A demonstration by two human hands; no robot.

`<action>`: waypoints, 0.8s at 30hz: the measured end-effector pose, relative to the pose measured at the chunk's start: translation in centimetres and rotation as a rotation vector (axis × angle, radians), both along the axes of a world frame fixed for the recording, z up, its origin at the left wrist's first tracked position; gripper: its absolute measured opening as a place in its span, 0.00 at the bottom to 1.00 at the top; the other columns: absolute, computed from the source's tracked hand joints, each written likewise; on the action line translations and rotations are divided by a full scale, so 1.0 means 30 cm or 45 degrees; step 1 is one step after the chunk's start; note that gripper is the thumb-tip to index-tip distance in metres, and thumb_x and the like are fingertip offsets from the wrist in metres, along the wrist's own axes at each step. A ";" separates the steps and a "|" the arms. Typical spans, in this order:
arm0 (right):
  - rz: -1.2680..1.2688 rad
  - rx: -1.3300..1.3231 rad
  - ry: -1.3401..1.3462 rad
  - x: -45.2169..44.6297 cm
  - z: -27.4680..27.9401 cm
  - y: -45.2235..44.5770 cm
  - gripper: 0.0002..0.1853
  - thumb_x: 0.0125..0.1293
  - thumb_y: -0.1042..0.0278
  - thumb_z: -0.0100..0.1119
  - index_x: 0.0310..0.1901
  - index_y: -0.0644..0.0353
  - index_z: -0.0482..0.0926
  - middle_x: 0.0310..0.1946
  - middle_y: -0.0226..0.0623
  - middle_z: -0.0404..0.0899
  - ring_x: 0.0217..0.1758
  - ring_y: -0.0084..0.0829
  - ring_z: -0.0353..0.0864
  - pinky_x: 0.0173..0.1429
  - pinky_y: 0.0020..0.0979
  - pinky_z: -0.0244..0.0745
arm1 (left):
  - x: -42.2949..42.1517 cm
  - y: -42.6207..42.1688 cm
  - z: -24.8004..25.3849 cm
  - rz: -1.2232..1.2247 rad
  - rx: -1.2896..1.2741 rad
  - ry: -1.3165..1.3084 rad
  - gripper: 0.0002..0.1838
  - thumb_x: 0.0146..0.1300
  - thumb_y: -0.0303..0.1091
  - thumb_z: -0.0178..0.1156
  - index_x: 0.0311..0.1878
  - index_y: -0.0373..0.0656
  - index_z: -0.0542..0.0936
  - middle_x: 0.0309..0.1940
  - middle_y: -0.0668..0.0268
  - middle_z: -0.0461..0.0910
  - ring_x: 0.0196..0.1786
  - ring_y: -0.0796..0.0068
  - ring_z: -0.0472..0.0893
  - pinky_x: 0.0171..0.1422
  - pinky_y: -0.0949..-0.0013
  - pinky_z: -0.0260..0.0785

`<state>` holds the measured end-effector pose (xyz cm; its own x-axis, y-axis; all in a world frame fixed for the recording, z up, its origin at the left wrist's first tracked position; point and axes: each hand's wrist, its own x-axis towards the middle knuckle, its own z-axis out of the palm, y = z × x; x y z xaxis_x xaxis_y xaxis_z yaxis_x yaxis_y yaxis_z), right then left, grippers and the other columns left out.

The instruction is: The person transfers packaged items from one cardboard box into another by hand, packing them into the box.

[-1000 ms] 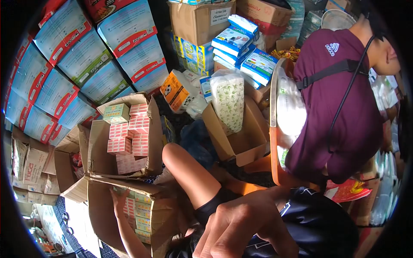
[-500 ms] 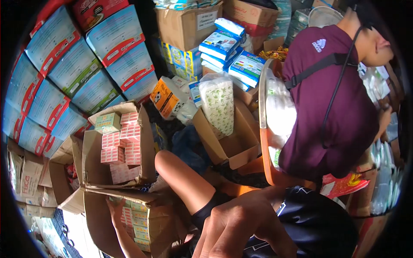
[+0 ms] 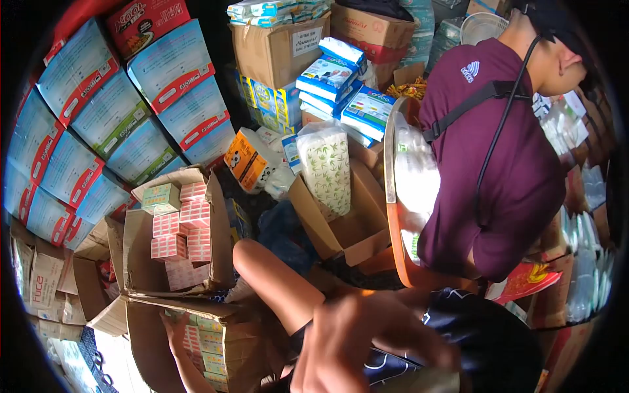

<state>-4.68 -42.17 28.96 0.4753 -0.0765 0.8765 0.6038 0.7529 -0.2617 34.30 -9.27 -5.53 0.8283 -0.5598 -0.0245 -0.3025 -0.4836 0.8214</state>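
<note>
My left hand point(image 3: 174, 331) reaches down into the lower open carton point(image 3: 244, 347), its fingers apart beside the small boxes. Pink-striped small boxes point(image 3: 192, 344) and pale green-yellow small boxes point(image 3: 213, 344) are stacked in that carton. My right hand point(image 3: 367, 337) is close to the camera, over my lap, and smeared by motion; whether it holds anything is unclear. Just beyond the lower carton stands another open carton point(image 3: 221, 236). Inside it are several pink-striped boxes point(image 3: 169, 247) and a green box point(image 3: 161, 198) on top.
Blue-white cartons point(image 3: 173, 65) are piled at the left. An open carton point(image 3: 367, 239) holds a leaf-patterned pack point(image 3: 325, 170); blue packs point(image 3: 331, 75) lie behind it. At right, a person in a maroon shirt point(image 3: 498, 157) bends beside an orange-framed chair point(image 3: 396, 229).
My right hand has shifted and blurred. The left hand stays in the lower carton. The view has turned slightly, so the surroundings sit a little farther left.
</note>
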 end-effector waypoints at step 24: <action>-0.605 0.375 1.879 0.414 -0.668 -0.051 0.14 0.67 0.52 0.59 0.35 0.54 0.77 0.23 0.26 0.75 0.24 0.18 0.71 0.31 0.21 0.63 | 0.002 -0.284 0.699 -0.018 1.232 -0.570 0.14 0.51 0.46 0.66 0.34 0.45 0.85 0.33 0.52 0.83 0.39 0.53 0.84 0.43 0.55 0.76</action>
<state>7.74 -43.68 8.91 0.7466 -0.5384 -0.3907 0.1458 0.7055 -0.6936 34.35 -17.78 15.44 0.8654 -0.4751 -0.1591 -0.4926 -0.8648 -0.0973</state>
